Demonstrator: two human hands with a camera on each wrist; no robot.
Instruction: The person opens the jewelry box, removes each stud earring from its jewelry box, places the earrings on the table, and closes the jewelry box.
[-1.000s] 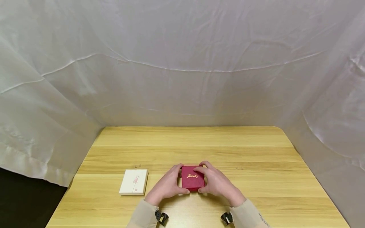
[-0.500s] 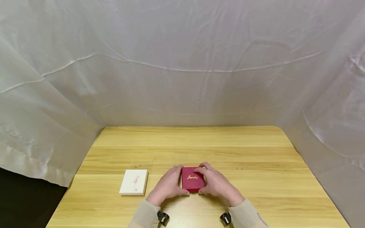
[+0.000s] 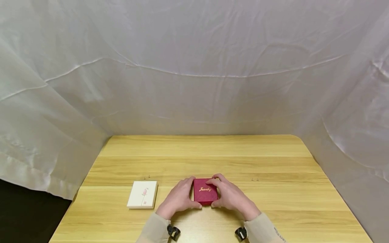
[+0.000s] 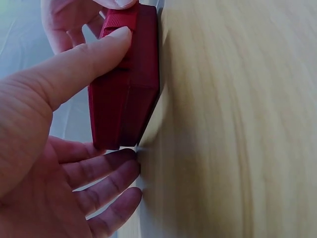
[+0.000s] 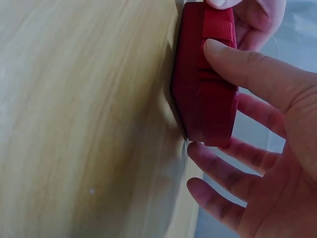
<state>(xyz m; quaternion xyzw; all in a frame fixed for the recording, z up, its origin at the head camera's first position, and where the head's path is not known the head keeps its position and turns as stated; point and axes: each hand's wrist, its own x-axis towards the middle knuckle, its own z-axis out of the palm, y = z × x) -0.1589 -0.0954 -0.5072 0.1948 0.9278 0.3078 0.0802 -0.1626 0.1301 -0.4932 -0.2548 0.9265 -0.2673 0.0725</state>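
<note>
A dark red jewelry box (image 3: 202, 196), lettered "Jewelry" in gold on its lid, sits near the front of the table between both hands. My left hand (image 3: 178, 196) holds its left side, thumb at the front and index finger at the far corner. From the right, my right hand (image 3: 231, 197) grips it with the thumb on the front face and a finger bent over the lid. In the left wrist view the thumb (image 4: 89, 62) presses by a ribbed red ribbon (image 4: 122, 20). The right wrist view has the other thumb (image 5: 247, 67) against that same ribbon. The lid appears closed.
A white flat box (image 3: 140, 194) with a pink flower print lies left of the left hand. Pale fabric (image 3: 212, 67) hangs around the back and sides of the wooden table (image 3: 273, 189). Small marks show on the tabletop behind the hands.
Both hands and the jewelry box have shifted very slightly toward the person since one second ago. Over the last half second they stay nearly still.
</note>
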